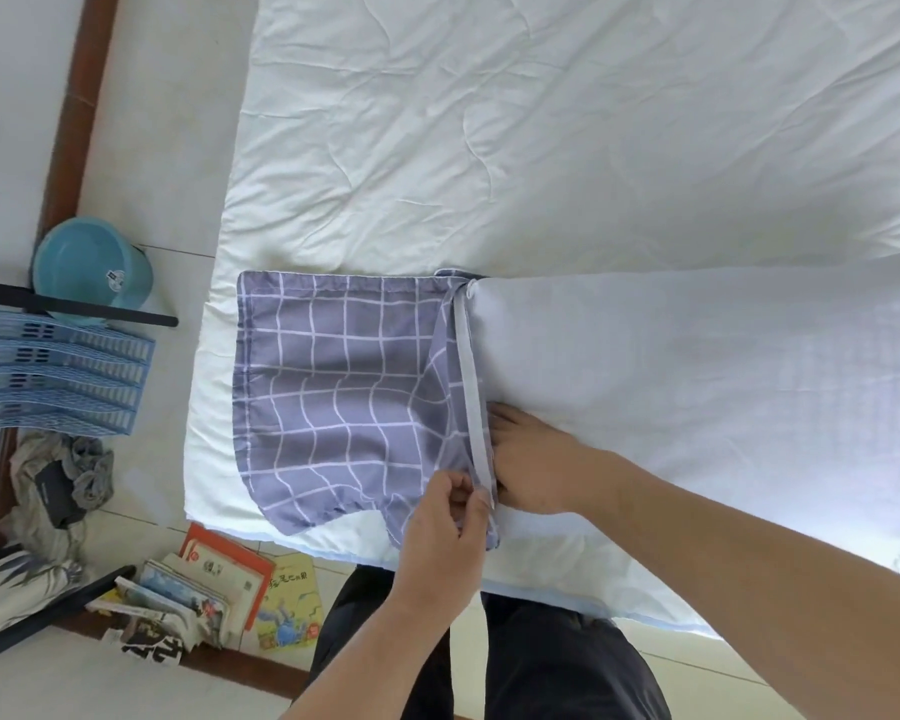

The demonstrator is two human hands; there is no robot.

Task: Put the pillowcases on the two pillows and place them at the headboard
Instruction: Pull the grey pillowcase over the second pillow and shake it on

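A grey-blue pillowcase (pixel 344 387) with a white grid pattern lies flat on the near edge of the bed, its open end to the right. A white pillow (pixel 697 376) lies to its right, its left end just at the opening. My left hand (pixel 445 517) pinches the pillowcase's pale hem strip at the near corner of the opening. My right hand (pixel 533 465) rests on the pillow's near left corner, fingers against the hem; whether it grips the pillow I cannot tell.
A white quilted cover (pixel 541 148) spreads over the bed. On the floor at left stand a teal basin (pixel 92 267), a blue plastic rack (pixel 48 371), crumpled cloth (pixel 58 480) and a stack of books (pixel 230 595). My dark-trousered legs (pixel 489 662) stand at the bed's edge.
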